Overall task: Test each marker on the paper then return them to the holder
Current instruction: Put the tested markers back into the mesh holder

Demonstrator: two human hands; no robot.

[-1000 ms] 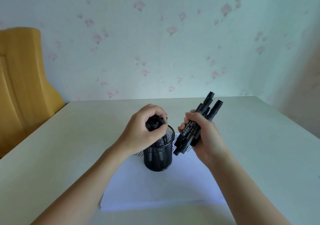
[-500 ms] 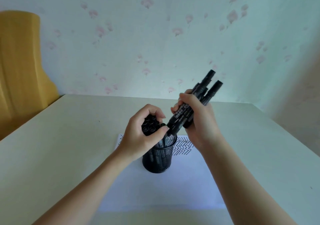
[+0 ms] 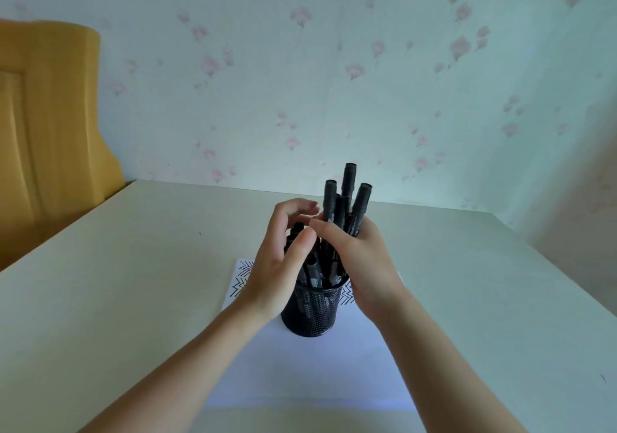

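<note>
Clamped in the right hand (image 3: pixel 364 259): a bundle of black markers (image 3: pixel 344 205), upright, tips entering the mesh holder (image 3: pixel 310 312) mid-paper (image 3: pixel 310 366), near its far edge. Left hand (image 3: pixel 283 259) loosely cupped around markers already inside, gripping nothing. Return step, likely nearly done. Next: lower, loosen grip, let bundle drop in.

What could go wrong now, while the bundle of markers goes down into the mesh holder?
1. The right hand grips several markers at once; one may slip out beside the holder.
2. The holder already looks crowded, so the bundle may jam on the markers inside.
3. The holder stands on the paper; a push might tip or slide it.
</note>
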